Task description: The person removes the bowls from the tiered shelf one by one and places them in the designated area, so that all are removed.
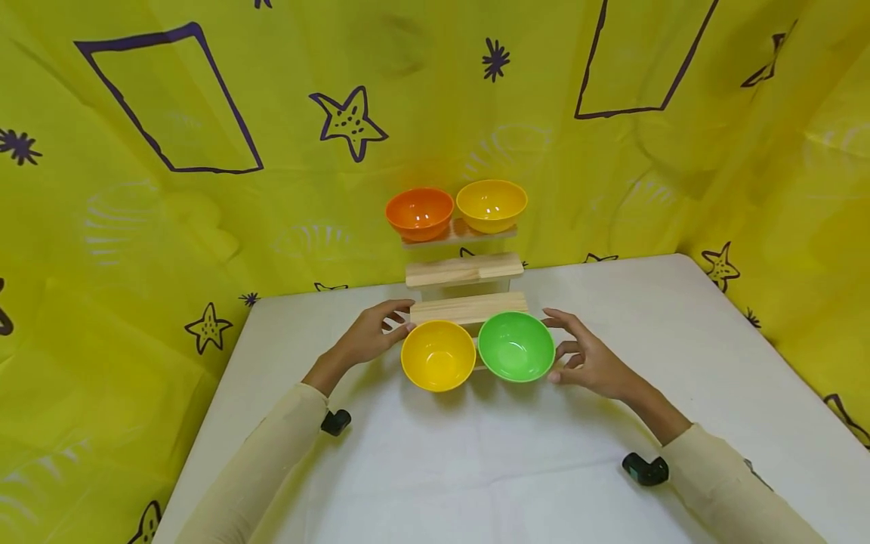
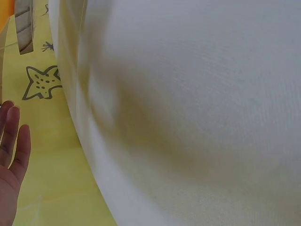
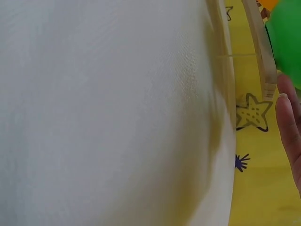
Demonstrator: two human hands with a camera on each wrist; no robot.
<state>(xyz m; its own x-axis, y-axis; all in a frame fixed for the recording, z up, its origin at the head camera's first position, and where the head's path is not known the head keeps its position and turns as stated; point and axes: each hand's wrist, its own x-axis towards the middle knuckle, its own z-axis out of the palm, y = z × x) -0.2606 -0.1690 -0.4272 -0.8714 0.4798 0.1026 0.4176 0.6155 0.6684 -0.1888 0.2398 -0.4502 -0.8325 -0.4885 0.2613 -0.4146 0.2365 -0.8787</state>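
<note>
A wooden step stand (image 1: 469,308) rises toward the back in several tiers. A yellow bowl (image 1: 438,357) and a green bowl (image 1: 516,347) sit side by side on its lowest step. My left hand (image 1: 370,331) is at the stand's left side, its fingertips by the step's end and the yellow bowl's rim; whether they touch is hard to tell. On the other side, my right hand (image 1: 590,357) has loosely bent fingers beside the green bowl. In the right wrist view, fingers (image 3: 288,120) show just below the green bowl (image 3: 287,42) and the plank's end. Neither hand grips anything.
On the top step stand an orange bowl (image 1: 419,214) and another yellow bowl (image 1: 492,205). A bare plank (image 1: 465,270) lies below them. Behind the white-covered table (image 1: 435,468) hangs a yellow patterned cloth (image 1: 285,204), which also borders the right side.
</note>
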